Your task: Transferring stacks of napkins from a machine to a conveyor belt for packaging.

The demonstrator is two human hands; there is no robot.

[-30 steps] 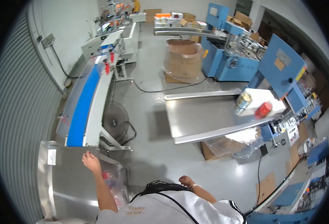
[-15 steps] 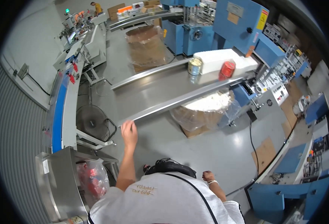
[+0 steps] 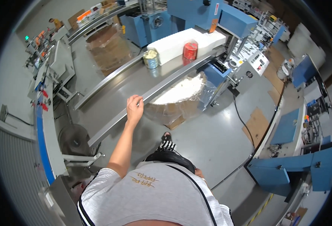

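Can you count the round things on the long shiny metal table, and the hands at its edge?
Round things on the metal table: 2 (red one, gold-and-blue one)
Hands at its edge: 1 (left hand)
Total: 3

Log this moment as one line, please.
left hand: at near rim of long silver metal tray, contact unclear | right hand: mostly hidden | on tray: red cylindrical tin, blue-gold cylindrical tin
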